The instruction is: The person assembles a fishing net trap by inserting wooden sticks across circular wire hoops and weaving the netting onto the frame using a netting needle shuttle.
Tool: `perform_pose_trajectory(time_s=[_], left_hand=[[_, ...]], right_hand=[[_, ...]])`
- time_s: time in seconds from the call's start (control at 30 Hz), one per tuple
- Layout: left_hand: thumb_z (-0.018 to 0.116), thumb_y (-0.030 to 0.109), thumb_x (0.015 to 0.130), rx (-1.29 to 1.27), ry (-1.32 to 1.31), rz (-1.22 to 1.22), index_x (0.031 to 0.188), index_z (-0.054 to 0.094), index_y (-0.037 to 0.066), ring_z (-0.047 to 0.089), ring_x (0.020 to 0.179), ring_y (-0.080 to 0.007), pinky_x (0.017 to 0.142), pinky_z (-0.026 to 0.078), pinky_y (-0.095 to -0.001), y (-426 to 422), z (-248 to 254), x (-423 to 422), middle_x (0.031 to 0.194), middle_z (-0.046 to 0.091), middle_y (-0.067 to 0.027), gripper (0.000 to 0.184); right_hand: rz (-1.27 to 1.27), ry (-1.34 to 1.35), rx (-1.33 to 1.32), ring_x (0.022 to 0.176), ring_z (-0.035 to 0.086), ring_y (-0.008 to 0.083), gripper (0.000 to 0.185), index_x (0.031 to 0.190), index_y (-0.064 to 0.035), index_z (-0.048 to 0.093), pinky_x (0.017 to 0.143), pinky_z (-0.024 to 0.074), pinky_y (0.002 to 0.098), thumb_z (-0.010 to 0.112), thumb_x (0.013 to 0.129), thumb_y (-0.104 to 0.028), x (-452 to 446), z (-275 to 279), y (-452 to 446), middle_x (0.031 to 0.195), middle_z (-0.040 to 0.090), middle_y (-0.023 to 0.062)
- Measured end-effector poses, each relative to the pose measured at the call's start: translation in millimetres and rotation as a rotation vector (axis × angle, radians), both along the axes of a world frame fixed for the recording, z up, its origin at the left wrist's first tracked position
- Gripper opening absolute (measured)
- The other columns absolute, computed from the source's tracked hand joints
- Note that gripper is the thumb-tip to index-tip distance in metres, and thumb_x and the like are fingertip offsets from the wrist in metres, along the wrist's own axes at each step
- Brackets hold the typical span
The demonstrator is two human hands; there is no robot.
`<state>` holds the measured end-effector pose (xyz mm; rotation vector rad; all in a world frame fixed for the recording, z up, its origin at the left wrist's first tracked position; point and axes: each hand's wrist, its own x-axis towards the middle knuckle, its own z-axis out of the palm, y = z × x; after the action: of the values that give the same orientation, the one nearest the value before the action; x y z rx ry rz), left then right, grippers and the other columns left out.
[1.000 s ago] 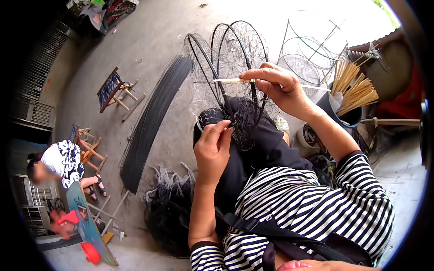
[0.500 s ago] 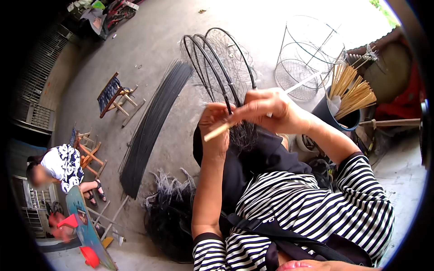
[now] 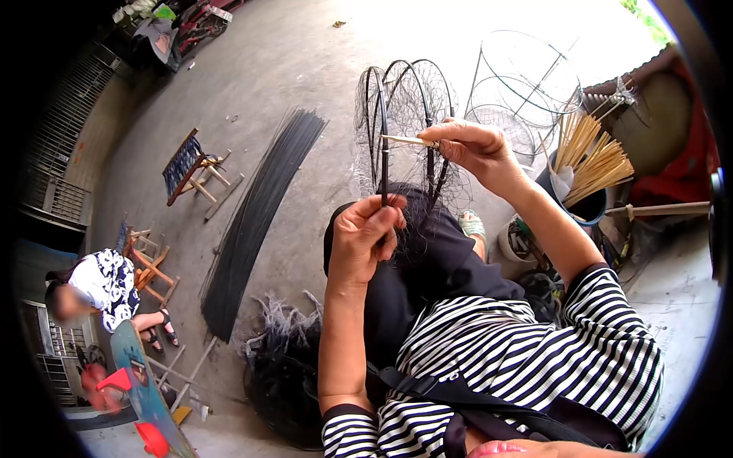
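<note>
My left hand point(image 3: 362, 238) is closed around the lower part of a black hoop point(image 3: 384, 164). The hoop belongs to a net frame made of several black rings with fine dark mesh point(image 3: 408, 99) between them, resting at my knees. In my right hand point(image 3: 482, 153), pinched between thumb and fingers, is a pale, pointed bamboo stick point(image 3: 408, 140). Its tip points left and meets or crosses the hoop above my left hand; I cannot tell whether it touches. Loose mesh hangs down over my dark trousers.
A long bundle of black rods point(image 3: 263, 221) lies on the floor to the left, near a folding stool point(image 3: 195, 166). A bucket point(image 3: 569, 198) of bamboo sticks point(image 3: 592, 160) and a wire-framed net point(image 3: 508, 99) stand right. A seated person point(image 3: 103, 282) is at far left.
My right hand has moved up and right, turning the stick's point leftward. My left hand has lowered along the hoop, and the net frame has shifted right and stands more upright.
</note>
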<state>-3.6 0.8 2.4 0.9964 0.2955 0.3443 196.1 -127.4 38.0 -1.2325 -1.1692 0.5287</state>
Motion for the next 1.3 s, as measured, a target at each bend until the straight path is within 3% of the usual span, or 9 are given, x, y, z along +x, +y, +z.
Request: perform_pose_trajectory(time_s=[0.1, 0.17, 0.2, 0.3, 0.37, 0.67, 0.97, 1.13, 1.3], left_hand=[[0.066, 0.013, 0.086, 0.173, 0.081, 0.126, 0.096, 0.066, -0.001, 0.053, 0.053, -0.0093, 0.048, 0.042, -0.0204, -8.8, 1.0, 4.5, 0.076, 0.063, -0.0068, 0.017], [0.064, 0.009, 0.085, 0.074, -0.023, 0.173, 0.096, 0.065, 0.000, 0.056, 0.058, -0.0111, 0.055, 0.044, -0.0209, -14.1, 1.9, 10.5, 0.084, 0.064, -0.0088, 0.014], [0.063, 0.006, 0.085, 0.023, -0.076, 0.196, 0.096, 0.064, 0.000, 0.057, 0.060, -0.0119, 0.058, 0.045, -0.0211, -16.7, 2.0, 13.0, 0.088, 0.064, -0.0098, 0.013], [0.058, 0.001, 0.083, -0.220, -0.216, 0.067, 0.099, 0.062, -0.001, 0.057, 0.058, -0.0143, 0.054, 0.046, -0.0226, -15.4, 0.5, 11.1, 0.099, 0.064, -0.0146, 0.016], [0.058, 0.001, 0.083, -0.381, -0.303, -0.090, 0.099, 0.062, -0.001, 0.054, 0.054, -0.0136, 0.048, 0.044, -0.0225, -9.0, -5.9, 9.7, 0.098, 0.064, -0.0157, 0.016], [0.064, 0.011, 0.088, -0.198, -0.145, 0.024, 0.091, 0.061, 0.001, 0.038, 0.042, -0.0049, 0.035, 0.028, -0.0181, -12.0, 12.5, 6.6, 0.060, 0.053, -0.0034, 0.011], [0.061, 0.007, 0.088, 0.054, -0.041, 0.199, 0.091, 0.060, 0.002, 0.041, 0.043, -0.0048, 0.037, 0.030, -0.0178, -21.2, 19.4, 9.0, 0.061, 0.055, -0.0032, 0.006], [0.062, 0.005, 0.087, 0.198, -0.003, 0.311, 0.093, 0.060, 0.002, 0.045, 0.044, -0.0058, 0.037, 0.032, -0.0176, -30.2, 20.8, 16.3, 0.064, 0.058, -0.0054, 0.007], [0.060, 0.002, 0.089, 0.137, -0.131, 0.318, 0.104, 0.060, 0.000, 0.055, 0.053, -0.0084, 0.048, 0.040, -0.0184, -29.1, 19.7, 14.0, 0.082, 0.066, -0.0083, 0.016]], right_hand=[[-0.063, -0.226, -0.015, 0.086, 0.060, 0.0113, 0.024, 0.112, -0.0097, 0.068, 0.076, 0.0482, 0.0253, 0.061, 0.089, -0.005, -3.3, 5.7, -3.0, 0.091, 0.065, 0.0038], [-0.073, -0.443, -0.066, 0.076, 0.058, 0.0108, 0.030, 0.111, -0.0150, 0.069, 0.068, 0.0495, 0.0273, 0.062, 0.086, 0.000, -2.9, 17.8, -9.2, 0.079, 0.061, 0.0025], [-0.070, -0.459, -0.015, 0.066, 0.052, 0.0131, 0.033, 0.112, -0.0168, 0.069, 0.060, 0.0459, 0.0307, 0.064, 0.084, 0.000, -5.0, 16.0, -9.7, 0.069, 0.050, 0.0026], [-0.025, -0.506, 0.006, 0.065, 0.050, 0.0128, 0.027, 0.113, -0.0106, 0.068, 0.059, 0.0420, 0.0271, 0.063, 0.088, -0.006, -2.2, 15.2, -13.2, 0.071, 0.051, 0.0026], [-0.027, -0.503, -0.006, 0.065, 0.053, 0.0155, 0.034, 0.114, -0.0175, 0.068, 0.060, 0.0454, 0.0309, 0.064, 0.084, -0.002, -0.6, 14.4, -15.0, 0.069, 0.049, 0.0033], [0.008, -0.767, -0.006, 0.062, 0.053, 0.0154, 0.041, 0.119, -0.0263, 0.065, 0.054, 0.0431, 0.0321, 0.062, 0.085, -0.004, 8.5, 21.7, -22.2, 0.067, 0.048, 0.0014], [-0.036, -1.350, -0.079, 0.059, 0.048, 0.0148, 0.046, 0.117, -0.0330, 0.064, 0.049, 0.0391, 0.0315, 0.062, 0.079, -0.007, 14.9, 52.0, -25.7, 0.067, 0.040, -0.0012], [-0.275, -1.702, -0.100, 0.059, 0.042, 0.0063, 0.029, 0.115, -0.0239, 0.065, 0.045, 0.0373, 0.0199, 0.063, 0.086, -0.022, -11.6, 50.7, -28.5, 0.071, 0.043, -0.0040], [-0.544, -1.319, -0.108, 0.066, 0.050, 0.0152, 0.048, 0.118, -0.0226, 0.063, 0.051, 0.0415, 0.0292, 0.063, 0.072, -0.008, -35.7, 22.1, -37.0, 0.075, 0.044, 0.0006]])
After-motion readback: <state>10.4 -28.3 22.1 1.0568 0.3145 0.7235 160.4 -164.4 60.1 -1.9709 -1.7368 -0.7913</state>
